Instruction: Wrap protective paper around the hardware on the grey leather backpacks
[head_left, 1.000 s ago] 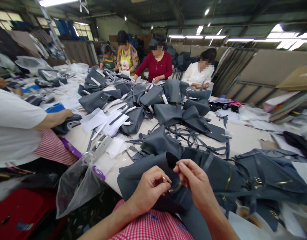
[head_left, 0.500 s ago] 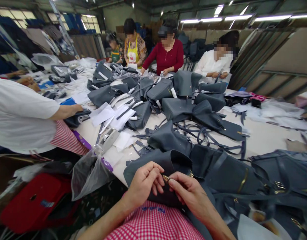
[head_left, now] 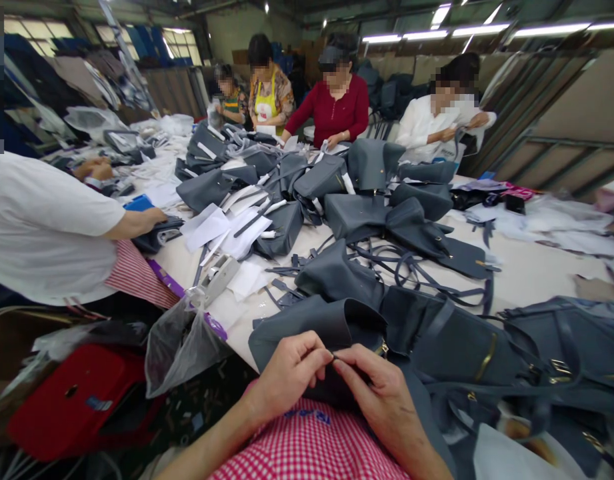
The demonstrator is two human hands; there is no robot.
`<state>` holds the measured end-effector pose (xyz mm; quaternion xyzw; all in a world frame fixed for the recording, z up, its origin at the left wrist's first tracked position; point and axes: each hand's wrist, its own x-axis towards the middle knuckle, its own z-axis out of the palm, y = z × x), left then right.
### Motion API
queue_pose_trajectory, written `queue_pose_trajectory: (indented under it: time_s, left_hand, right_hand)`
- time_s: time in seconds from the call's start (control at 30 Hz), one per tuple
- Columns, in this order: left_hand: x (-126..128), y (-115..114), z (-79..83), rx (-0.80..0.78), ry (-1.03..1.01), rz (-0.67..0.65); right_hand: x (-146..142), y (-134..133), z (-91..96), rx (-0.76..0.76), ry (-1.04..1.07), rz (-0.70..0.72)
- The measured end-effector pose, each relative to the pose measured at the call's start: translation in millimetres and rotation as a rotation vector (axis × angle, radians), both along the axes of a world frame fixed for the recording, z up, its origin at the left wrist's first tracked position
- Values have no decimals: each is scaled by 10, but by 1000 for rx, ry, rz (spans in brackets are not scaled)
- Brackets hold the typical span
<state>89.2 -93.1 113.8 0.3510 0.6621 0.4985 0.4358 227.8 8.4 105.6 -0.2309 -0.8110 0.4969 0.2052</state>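
My left hand (head_left: 299, 363) and my right hand (head_left: 371, 380) meet at the fingertips, both in a pinch, in front of my checked apron. Between them is a small metal fitting (head_left: 333, 357), mostly covered by the fingers; a moment ago it showed gold. Just beyond my hands lies a dark blue-grey bag (head_left: 304, 327) with its mouth open and a gold zip pull (head_left: 383, 349) at its right side. Another dark bag (head_left: 451, 347) with a gold zip lies to the right of my right hand.
Many blue-grey bags (head_left: 357, 217) and loose straps (head_left: 401, 263) cover the pale table (head_left: 551, 273). White paper (head_left: 207, 227) lies at the left. A clear plastic bag (head_left: 174, 353) hangs from the table edge, near a red bag (head_left: 77, 400). Several co-workers stand around the table.
My left fingers have closed in to meet my right fingertips, covering the gold fitting that showed in my right hand. Across the table, the white-sleeved co-worker's hands have moved up and apart.
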Motion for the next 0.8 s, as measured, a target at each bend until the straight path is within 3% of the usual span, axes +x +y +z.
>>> queue_pose_trajectory:
  time_s: [0.1, 0.23, 0.4, 0.6, 0.8]
  left_hand:
    - [-14, -51, -34, 3, -125, 33]
    - [-30, -71, 6, -13, -140, 115]
    - [-1, -55, 16, -67, -185, 99]
    - [33, 0, -76, -84, -222, 126]
    - [18, 62, -103, -131, -304, 134]
  right_hand:
    - [26, -9, -45, 165, 54, -4]
    - [52, -31, -129, 415, 66, 5]
    - [52, -49, -156, 692, 74, 45]
    - [19, -51, -72, 855, 46, 74]
    - [29, -50, -120, 935, 52, 58]
